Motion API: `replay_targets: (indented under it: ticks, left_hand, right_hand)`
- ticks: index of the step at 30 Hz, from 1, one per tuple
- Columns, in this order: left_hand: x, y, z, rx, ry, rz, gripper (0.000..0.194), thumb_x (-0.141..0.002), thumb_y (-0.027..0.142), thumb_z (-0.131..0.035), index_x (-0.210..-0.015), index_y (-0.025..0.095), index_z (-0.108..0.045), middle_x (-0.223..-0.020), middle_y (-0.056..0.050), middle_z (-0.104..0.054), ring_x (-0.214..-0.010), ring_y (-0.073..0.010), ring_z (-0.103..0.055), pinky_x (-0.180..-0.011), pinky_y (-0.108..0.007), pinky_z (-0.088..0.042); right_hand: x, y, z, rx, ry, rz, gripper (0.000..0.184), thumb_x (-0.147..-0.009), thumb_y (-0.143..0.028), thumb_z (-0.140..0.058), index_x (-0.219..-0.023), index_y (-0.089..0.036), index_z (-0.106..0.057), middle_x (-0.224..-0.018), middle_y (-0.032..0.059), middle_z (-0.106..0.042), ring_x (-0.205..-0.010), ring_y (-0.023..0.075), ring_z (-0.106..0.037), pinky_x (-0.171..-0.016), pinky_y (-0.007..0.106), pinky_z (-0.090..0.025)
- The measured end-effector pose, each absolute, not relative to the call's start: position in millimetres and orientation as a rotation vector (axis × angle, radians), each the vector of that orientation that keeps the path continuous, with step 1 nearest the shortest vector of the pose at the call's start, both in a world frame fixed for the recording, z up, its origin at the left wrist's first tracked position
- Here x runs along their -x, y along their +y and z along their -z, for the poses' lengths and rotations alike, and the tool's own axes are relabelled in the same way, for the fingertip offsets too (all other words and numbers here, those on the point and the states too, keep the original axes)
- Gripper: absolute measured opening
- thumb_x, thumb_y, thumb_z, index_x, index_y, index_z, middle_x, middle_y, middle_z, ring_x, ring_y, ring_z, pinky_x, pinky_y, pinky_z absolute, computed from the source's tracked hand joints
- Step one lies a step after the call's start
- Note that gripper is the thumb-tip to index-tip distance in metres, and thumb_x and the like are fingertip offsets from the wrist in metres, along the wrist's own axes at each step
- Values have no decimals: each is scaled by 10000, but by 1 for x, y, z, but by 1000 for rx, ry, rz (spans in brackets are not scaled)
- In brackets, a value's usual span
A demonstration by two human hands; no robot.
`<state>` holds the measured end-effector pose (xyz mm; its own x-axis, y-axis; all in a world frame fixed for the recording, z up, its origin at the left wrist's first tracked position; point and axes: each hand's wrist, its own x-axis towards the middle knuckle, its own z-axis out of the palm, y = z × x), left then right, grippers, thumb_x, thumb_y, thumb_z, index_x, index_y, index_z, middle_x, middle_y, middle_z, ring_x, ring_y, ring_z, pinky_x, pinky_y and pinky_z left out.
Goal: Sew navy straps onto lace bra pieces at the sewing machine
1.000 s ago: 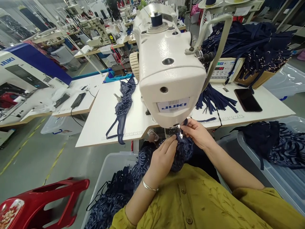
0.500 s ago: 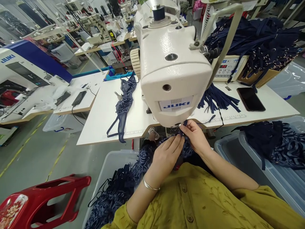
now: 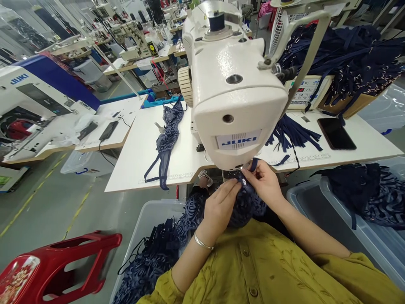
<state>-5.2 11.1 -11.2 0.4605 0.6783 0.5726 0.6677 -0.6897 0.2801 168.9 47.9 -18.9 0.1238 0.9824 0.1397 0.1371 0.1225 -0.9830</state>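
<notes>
Below the head of the white sewing machine (image 3: 240, 109), both hands are on a navy patterned bra (image 3: 245, 207). My left hand (image 3: 220, 207) presses its fingers together on the bra's edge, close under the needle area. Thumb and fingers of my right hand (image 3: 265, 182) pinch a navy strap of the same bra, just right of the needle area. A small white label shows on the fabric between the hands. The machine head hides the needle and presser foot. The bra's cups hang down toward my lap.
Another bra (image 3: 169, 135) lies left on the white table (image 3: 129, 164). Cut straps (image 3: 295, 133) and a phone (image 3: 336, 133) lie right. A bin of bras (image 3: 148, 207) stands below left, plastic bins (image 3: 335, 207) below right. A red stool (image 3: 79, 261) is lower left.
My hands have drawn slightly apart, and more of the bra's cups and a white label now show between them. The right hand has shifted a little right and down. The view has moved slightly.
</notes>
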Motion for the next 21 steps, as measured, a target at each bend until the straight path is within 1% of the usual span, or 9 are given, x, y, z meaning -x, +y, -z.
replay_targets:
  ticks: [4, 7, 9, 13, 17, 21]
  left_hand:
    - [7, 11, 3, -2955, 1159, -666, 410, -949, 105, -447, -1354, 153, -482, -1352, -74, -576, -1269, -195, -508, -1076, -359, -451]
    - [7, 10, -3, -3000, 1213, -594, 390, -956, 127, -451, -1338, 185, -505, -1338, -68, -589, -1243, -198, -527, -1091, -407, -419]
    - [8, 11, -5, -3017, 1207, -619, 377, -957, 125, -449, -1323, 185, -517, -1311, -72, -608, -1234, -191, -534, -1111, -423, -391]
    - [9, 13, -5, -3095, 1075, -646, 370, -950, 94, -439, -1310, 122, -519, -1288, -81, -620, -1226, -182, -539, -1107, -368, -408]
    - [9, 13, -3, -3133, 1076, -676, 365, -947, 82, -436, -1297, 112, -533, -1284, -63, -626, -1226, -201, -542, -1112, -378, -408]
    - [8, 11, -3, -3108, 1127, -701, 372, -956, 93, -415, -1308, 124, -527, -1310, -70, -609, -1230, -198, -544, -1100, -375, -427]
  right_hand:
    - [-172, 54, 22, 1111, -1166, -1276, 274, -834, -496, -625, -810, -240, -530, -652, -40, -458, -589, 132, -405, -566, 264, -347]
    - [-178, 60, 27, 1056, -1132, -1433, 255, -845, -488, -613, -866, -235, -578, -655, -39, -476, -581, 124, -414, -554, 254, -351]
    - [-179, 62, 29, 1061, -1154, -1376, 225, -832, -452, -642, -884, -241, -586, -676, -38, -482, -593, 124, -422, -565, 253, -364]
    - [-176, 62, 29, 1111, -1247, -1191, 198, -838, -426, -636, -909, -253, -572, -749, -21, -520, -643, 141, -447, -610, 271, -390]
    - [-176, 63, 27, 1131, -1327, -1192, 194, -852, -416, -614, -949, -253, -573, -789, -11, -556, -662, 150, -460, -619, 278, -388]
    - [-179, 64, 24, 1118, -1368, -1211, 172, -869, -386, -602, -969, -249, -574, -778, -17, -541, -663, 145, -450, -637, 276, -388]
